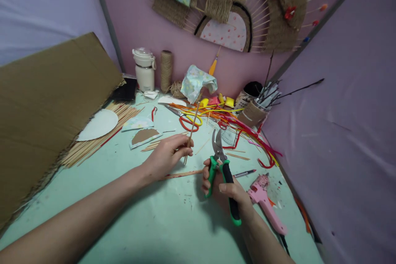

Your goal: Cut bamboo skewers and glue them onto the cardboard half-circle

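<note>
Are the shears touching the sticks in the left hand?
Apart. The head view shows a visible gap, with tabletop between the shears and the sticks.

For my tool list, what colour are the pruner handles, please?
The pruner handles are green and black, showing best in the head view.

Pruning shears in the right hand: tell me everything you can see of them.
The pruning shears have two curved grey metal blades, parted at the tips, and two spread handles: one mostly green, the other black with green edging, seemingly plastic or rubber. A small spring sits between the handles. Held above the table, blades pointing away from the person, they rest in the grip of the right hand.
</note>
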Motion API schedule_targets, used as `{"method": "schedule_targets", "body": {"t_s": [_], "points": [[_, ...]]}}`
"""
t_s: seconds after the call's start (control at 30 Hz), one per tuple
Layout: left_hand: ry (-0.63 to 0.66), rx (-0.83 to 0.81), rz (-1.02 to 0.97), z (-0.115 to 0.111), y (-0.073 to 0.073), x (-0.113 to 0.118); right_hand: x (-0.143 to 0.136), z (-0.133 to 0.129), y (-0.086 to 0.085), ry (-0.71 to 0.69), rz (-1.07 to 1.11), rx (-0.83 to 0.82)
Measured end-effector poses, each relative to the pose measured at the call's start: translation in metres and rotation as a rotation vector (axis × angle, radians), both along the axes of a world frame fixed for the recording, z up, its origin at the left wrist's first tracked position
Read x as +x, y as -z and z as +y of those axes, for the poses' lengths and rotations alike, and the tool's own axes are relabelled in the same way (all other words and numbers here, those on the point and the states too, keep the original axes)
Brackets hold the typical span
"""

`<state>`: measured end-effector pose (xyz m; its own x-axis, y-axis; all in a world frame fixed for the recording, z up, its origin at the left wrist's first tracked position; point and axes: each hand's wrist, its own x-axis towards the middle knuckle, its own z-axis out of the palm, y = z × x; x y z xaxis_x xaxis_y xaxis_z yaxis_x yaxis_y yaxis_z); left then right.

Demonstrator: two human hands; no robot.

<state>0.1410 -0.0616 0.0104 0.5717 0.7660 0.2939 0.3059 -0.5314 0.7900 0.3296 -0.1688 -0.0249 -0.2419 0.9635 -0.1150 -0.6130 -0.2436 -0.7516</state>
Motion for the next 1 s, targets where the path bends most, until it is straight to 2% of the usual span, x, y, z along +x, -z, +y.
{"method": "schedule_targets", "body": {"t_s": [0.3, 0.7, 0.8, 0.87, 0.93, 1.0], "points": [[0.015, -0.088, -0.028, 0.0, 0.001, 0.0, 0.002, 0.002, 0.009, 0.004, -0.029, 0.028], [0.007, -0.061, -0.023, 0.002, 0.002, -0.001, 0.002, 0.0, 0.01, 0.0, -0.038, 0.04], [0.027, -0.142, -0.024, 0.001, -0.011, -0.006, 0.002, 0.0, 0.011, 0.0, -0.044, 0.041], [0.065, -0.298, -0.034, 0.0, -0.026, -0.013, 0.002, 0.0, 0.009, -0.005, -0.049, 0.038], [0.152, -0.471, -0.017, -0.001, -0.04, -0.019, 0.003, -0.002, 0.006, -0.023, -0.066, 0.027], [0.258, -0.606, 0.07, -0.001, -0.047, -0.025, 0.004, -0.005, 0.0, -0.058, -0.112, 0.001]]}}
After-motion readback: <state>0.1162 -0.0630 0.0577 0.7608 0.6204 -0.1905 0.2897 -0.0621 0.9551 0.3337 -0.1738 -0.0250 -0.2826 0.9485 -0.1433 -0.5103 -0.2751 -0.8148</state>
